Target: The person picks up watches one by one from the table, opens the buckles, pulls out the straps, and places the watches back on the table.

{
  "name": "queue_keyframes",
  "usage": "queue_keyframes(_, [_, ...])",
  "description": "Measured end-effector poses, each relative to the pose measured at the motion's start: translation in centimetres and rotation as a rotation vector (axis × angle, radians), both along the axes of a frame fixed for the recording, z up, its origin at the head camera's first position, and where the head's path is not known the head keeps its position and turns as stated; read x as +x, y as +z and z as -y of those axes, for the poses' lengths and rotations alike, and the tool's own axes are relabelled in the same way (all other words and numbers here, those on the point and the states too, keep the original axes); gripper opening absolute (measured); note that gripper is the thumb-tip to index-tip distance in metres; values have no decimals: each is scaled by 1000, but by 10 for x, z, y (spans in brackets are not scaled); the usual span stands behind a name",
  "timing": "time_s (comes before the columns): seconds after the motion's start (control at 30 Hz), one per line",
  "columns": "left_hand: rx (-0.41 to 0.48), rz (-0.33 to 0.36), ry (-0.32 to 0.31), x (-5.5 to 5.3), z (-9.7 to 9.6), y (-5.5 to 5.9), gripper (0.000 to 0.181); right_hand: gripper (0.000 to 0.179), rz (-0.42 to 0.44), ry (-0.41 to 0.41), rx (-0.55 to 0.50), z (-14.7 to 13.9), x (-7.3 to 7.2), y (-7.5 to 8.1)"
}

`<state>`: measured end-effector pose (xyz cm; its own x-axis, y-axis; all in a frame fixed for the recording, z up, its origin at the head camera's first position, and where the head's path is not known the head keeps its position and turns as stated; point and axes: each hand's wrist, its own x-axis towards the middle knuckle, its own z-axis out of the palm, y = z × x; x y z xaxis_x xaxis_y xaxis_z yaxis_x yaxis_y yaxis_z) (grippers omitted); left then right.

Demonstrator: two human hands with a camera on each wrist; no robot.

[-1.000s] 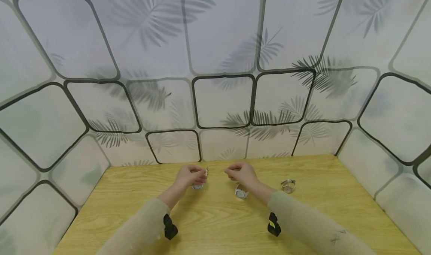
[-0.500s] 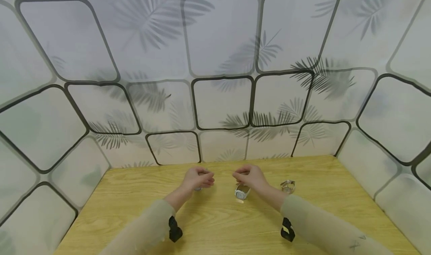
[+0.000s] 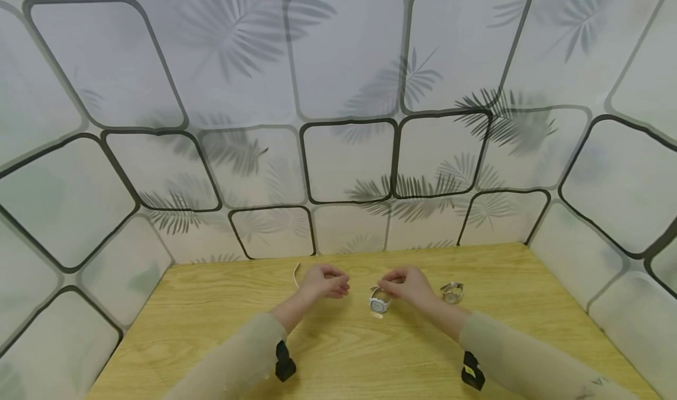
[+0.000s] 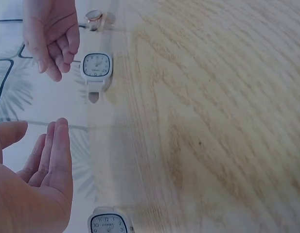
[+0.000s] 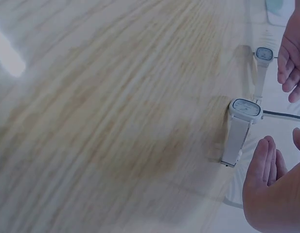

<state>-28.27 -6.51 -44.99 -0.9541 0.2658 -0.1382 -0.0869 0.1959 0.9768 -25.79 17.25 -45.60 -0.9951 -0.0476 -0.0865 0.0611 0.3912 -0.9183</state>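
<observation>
My left hand [image 3: 325, 282] hovers over the table with its fingers fairly straight and the thumb apart, holding nothing in the left wrist view. Behind it a white strap [image 3: 296, 274] stands up; the rest of that watch is hidden in the head view, though its square face [image 4: 109, 225] shows at the bottom of the left wrist view. My right hand [image 3: 408, 283], fingers extended and nothing between them in the right wrist view, is right beside the middle white watch [image 3: 378, 304]. That watch has a square dark-rimmed face and sits on the wood with its strap curved.
A metal-toned watch [image 3: 452, 293] sits right of the middle one, close to my right forearm. The wooden table [image 3: 338, 353] meets a wall [image 3: 349, 224] with a leaf and frame pattern along its back edge. Black wrist mounts [image 3: 284, 362] sit at both sleeves.
Both hands have shifted to the right. The left hand has left the left watch, uncovering its upright strap. The right hand has come down beside the middle watch. The watches have stayed put.
</observation>
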Motion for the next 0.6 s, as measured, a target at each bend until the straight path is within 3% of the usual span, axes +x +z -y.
queue_keyframes(0.6, [-45,18,-39,7,-19,-8,24,20,18,-49,61,-19,10,-16])
